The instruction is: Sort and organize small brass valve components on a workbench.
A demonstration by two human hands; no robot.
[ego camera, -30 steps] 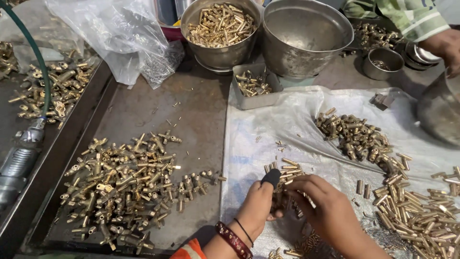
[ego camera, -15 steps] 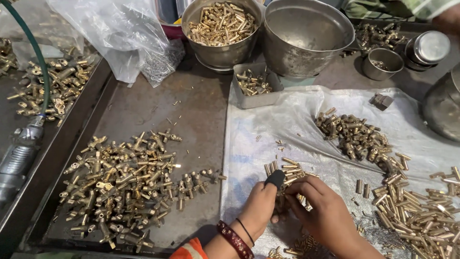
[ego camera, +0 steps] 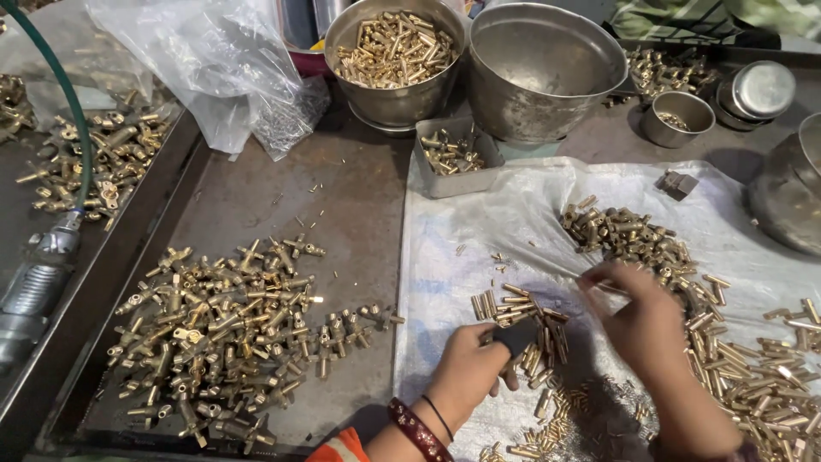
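My left hand (ego camera: 469, 374) is closed around a small black tool (ego camera: 516, 337), its tip among a small heap of short brass tubes (ego camera: 520, 313) on a white plastic sheet (ego camera: 479, 231). My right hand (ego camera: 640, 318) is blurred, raised slightly above the sheet, fingers pinched on what looks like a thin brass piece near a larger pile of brass parts (ego camera: 629, 233). More brass tubes (ego camera: 753, 368) lie to the right of that hand.
A pile of brass T-fittings (ego camera: 218, 329) lies on a dark metal tray (ego camera: 342, 197). At the back stand a steel bowl of brass parts (ego camera: 393, 51), an empty steel bowl (ego camera: 547, 64), a small grey box (ego camera: 453, 154), small tins (ego camera: 676, 120) and a plastic bag (ego camera: 214, 60). A hose (ego camera: 51, 111) runs left.
My right hand has lifted away from the small heap and moved right and up toward the larger pile. My left hand stays on the black tool.
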